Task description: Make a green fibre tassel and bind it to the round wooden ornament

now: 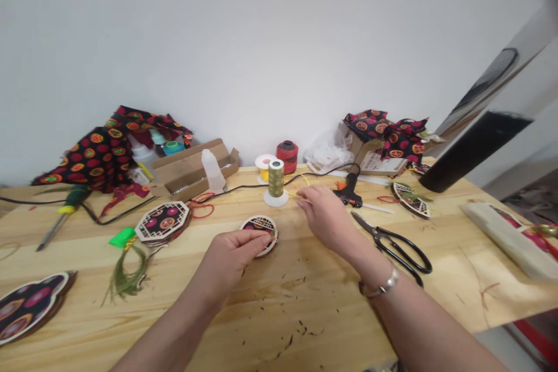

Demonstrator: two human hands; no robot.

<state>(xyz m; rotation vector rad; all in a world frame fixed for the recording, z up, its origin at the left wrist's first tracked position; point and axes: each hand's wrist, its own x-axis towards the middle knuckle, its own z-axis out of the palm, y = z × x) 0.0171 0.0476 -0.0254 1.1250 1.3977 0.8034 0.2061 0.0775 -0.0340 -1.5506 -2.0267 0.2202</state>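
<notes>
My left hand [233,253] grips a small round lattice ornament [260,226] with patterned fabric inside, resting on the wooden table [279,314]. My right hand [325,215] is closed in a pinch on a thin yellow thread [300,180], just right of an upright olive-green thread spool [276,180] on a white base. The thread runs back toward the spools.
Black scissors [399,244] lie right of my right hand, and a glue gun [349,192] is behind it. A red spool [287,156], a cardboard box [189,171], patterned fabric [104,154], a screwdriver [61,215] and more ornaments [163,222] are at the back and left.
</notes>
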